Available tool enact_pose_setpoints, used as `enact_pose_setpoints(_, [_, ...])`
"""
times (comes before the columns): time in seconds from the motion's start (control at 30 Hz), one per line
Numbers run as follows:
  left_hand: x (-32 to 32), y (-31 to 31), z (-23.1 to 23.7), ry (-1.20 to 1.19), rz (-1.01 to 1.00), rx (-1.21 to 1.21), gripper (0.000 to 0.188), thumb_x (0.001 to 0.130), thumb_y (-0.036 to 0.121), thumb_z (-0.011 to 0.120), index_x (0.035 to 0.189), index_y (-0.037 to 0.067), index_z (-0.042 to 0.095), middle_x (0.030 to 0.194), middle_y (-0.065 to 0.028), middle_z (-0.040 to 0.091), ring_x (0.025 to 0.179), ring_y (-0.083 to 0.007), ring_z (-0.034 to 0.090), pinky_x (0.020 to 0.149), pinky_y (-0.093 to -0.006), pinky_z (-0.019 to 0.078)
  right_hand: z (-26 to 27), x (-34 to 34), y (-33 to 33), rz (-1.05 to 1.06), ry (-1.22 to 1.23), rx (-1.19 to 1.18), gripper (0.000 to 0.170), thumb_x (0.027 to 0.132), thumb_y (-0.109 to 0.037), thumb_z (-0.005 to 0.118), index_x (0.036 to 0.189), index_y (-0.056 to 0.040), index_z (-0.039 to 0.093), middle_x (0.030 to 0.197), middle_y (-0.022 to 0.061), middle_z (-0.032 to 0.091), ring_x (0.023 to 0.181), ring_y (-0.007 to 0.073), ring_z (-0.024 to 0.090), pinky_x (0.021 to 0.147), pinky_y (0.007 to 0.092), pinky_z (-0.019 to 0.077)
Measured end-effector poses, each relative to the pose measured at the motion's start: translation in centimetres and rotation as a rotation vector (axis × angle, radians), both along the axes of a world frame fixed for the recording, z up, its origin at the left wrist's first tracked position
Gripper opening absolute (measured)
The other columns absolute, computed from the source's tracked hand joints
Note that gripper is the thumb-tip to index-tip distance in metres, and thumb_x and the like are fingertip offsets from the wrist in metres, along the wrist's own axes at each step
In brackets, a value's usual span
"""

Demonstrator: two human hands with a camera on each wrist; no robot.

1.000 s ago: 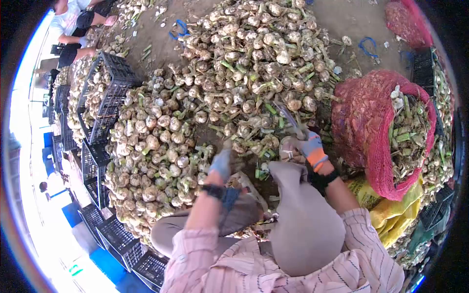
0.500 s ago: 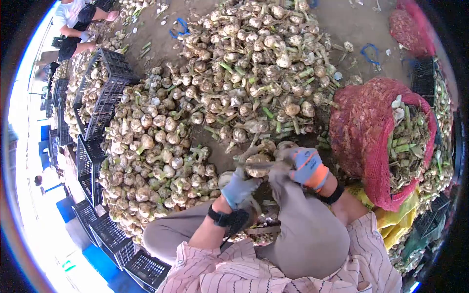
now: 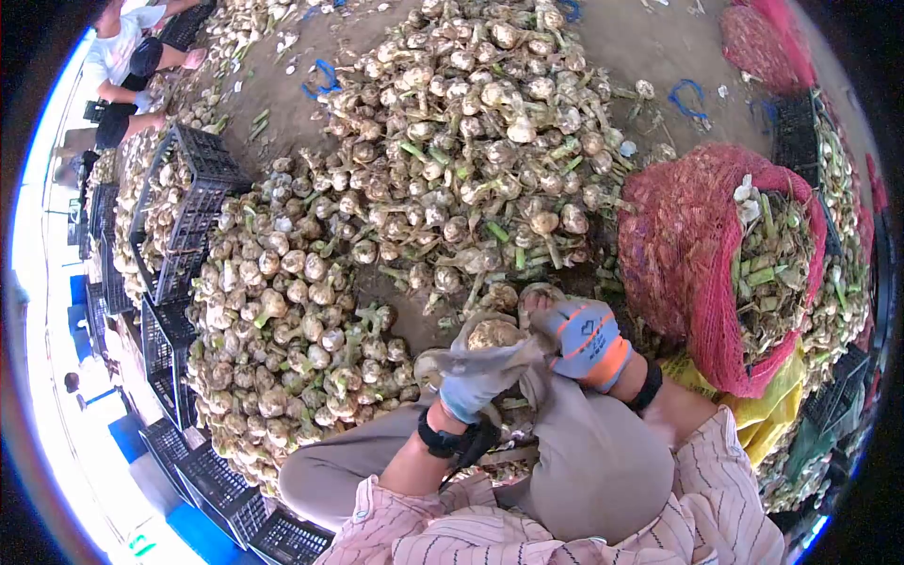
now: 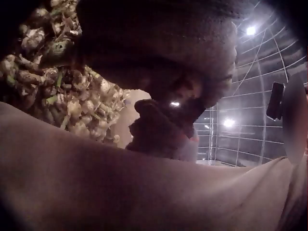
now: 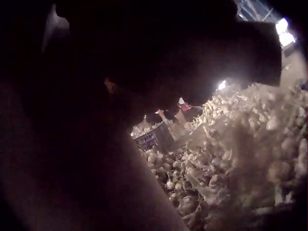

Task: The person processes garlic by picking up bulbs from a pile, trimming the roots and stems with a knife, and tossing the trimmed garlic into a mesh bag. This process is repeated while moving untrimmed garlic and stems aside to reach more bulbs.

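In the head view my gloved left hand [image 3: 478,379] grips a garlic bulb [image 3: 494,334] just above my raised knee. Close against its right side, my right hand [image 3: 586,341], in a grey and orange glove, has its fingers curled round a tool mostly hidden by the hands. Another bulb [image 3: 539,298] shows at the right hand's fingertips; whether it is held I cannot tell. The left wrist view shows the left hand [image 4: 163,53] dark and close, its grasp unclear. Deep shadow hides the right hand's grasp in the right wrist view.
A large garlic heap [image 3: 471,141] lies ahead, another pile [image 3: 292,320] at left. Black crates [image 3: 202,198] line the left side. A red mesh sack [image 3: 673,245] of trimmed stalks stands at right above a yellow sack [image 3: 753,414]. Another person [image 3: 118,56] sits far left.
My hands were apart a second ago, the right holding a long tool farther forward. They came together over the knee, with a bulb now in the left hand.
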State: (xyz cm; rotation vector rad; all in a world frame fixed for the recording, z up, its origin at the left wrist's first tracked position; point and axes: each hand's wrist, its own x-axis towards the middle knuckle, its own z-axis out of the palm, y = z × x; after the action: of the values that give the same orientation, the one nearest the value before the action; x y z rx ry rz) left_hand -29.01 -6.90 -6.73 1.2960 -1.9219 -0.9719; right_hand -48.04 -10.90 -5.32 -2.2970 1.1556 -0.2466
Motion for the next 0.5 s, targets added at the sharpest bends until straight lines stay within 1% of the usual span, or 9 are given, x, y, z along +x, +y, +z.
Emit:
enact_pose_setpoints(0.03, [-0.2,-0.3,0.5,-0.115,-0.031,-0.182,0.023,0.075,0.014,0.068,0.097,0.012,0.06,0.091,0.0026,0.063,0.088,-0.0135,0.059,0.09,-0.0332,0.0434,-0.7,-0.1,-0.1,-0.012,-0.044,-0.021,0.038,0.068,-0.031,0.062,0.1,-0.0104,0.056,0.095,0.0165,0.061,0.082,0.0294,0.062,0.066,0.042,0.0498])
enact_pose_setpoints(0.13, [-0.5,1.9,-1.5,0.502,0.262,0.342,0.035,0.071,0.005,0.069,0.104,0.005,0.056,0.093,-0.0017,0.062,0.088,-0.0116,0.058,0.085,-0.0318,0.0456,-3.3,-0.5,-0.1,-0.051,0.283,0.274,0.042,0.064,-0.019,0.063,0.104,-0.0069,0.059,0.091,0.0155,0.062,0.083,0.0324,0.06,0.07,0.0383,0.0492])
enact_pose_setpoints(0.17, [0.0,2.0,-0.1,0.583,0.221,0.428,0.04,0.069,0.004,0.069,0.106,0.004,0.055,0.096,-0.0037,0.061,0.088,-0.013,0.058,0.082,-0.031,0.0468,-8.2,-2.9,0.1,-0.387,0.14,0.323,0.034,0.068,-0.017,0.062,0.099,-0.0043,0.06,0.087,0.0164,0.063,0.078,0.0304,0.061,0.069,0.0376,0.0494])
enact_pose_setpoints(0.2, [0.8,1.9,2.4,0.663,0.18,0.516,0.044,0.068,0.004,0.069,0.109,0.003,0.053,0.099,-0.0057,0.061,0.088,-0.0144,0.058,0.079,-0.0301,0.0481,-9.4,-6.2,0.2,-0.38,-0.146,0.084,0.028,0.075,-0.015,0.061,0.1,-0.003,0.061,0.083,0.0126,0.064,0.073,0.0269,0.062,0.069,0.0383,0.0492])
enact_pose_setpoints(0.23, [1.2,1.8,3.7,0.75,0.163,0.586,0.048,0.066,0.003,0.069,0.111,0.002,0.051,0.101,-0.0078,0.06,0.088,-0.0159,0.058,0.076,-0.0292,0.0493,-8.8,-6.2,-0.8,-0.707,-0.149,0.426,0.019,0.081,-0.01,0.057,0.098,-0.0012,0.06,0.091,0.0098,0.065,0.079,0.0255,0.062,0.072,0.0371,0.0498])
enact_pose_setpoints(0.3, [0.4,1.7,3.2,0.713,0.296,0.686,0.061,0.063,0.001,0.068,0.119,0.002,0.044,0.104,-0.0064,0.058,0.091,-0.0133,0.056,0.078,-0.0284,0.0483,-3.5,-5.0,0.4,-0.944,-1.446,1.036,0.023,0.08,-0.008,0.062,0.101,-0.0009,0.062,0.093,0.0097,0.066,0.083,0.0194,0.062,0.073,0.0291,0.0494])
enact_pose_setpoints(0.37, [-0.8,0.6,2.6,0.653,0.263,0.585,0.064,0.062,0.004,0.073,0.12,0.001,0.044,0.106,-0.01,0.057,0.094,-0.0193,0.056,0.081,-0.0324,0.0479,0.0,-2.1,-0.5,-0.732,-0.967,1.134,0.024,0.081,-0.012,0.065,0.101,0.0007,0.062,0.094,0.0074,0.065,0.085,0.0161,0.062,0.074,0.0259,0.0491])
enact_pose_setpoints(0.43, [-1.6,-1.5,1.9,0.022,0.172,-0.036,0.075,0.062,0.02,0.08,0.124,0.003,0.041,0.112,-0.0159,0.053,0.1,-0.0288,0.055,0.085,-0.0387,0.0469,-2.2,-1.5,0.2,-0.529,-1.027,1.264,0.032,0.079,-0.019,0.07,0.103,0.0008,0.061,0.092,0.0052,0.065,0.084,0.0086,0.057,0.071,0.0248,0.0471])
enact_pose_setpoints(0.5, [-1.6,-1.8,3.4,-0.601,0.153,-0.037,0.094,0.057,0.052,0.076,0.133,0.011,0.038,0.124,-0.0198,0.046,0.099,-0.0358,0.055,0.079,-0.0399,0.0489,-4.2,-0.7,-0.1,-0.42,-0.837,0.996,0.04,0.073,-0.022,0.075,0.103,0.0004,0.061,0.088,0.0024,0.063,0.08,0.0072,0.054,0.07,0.025,0.0462])
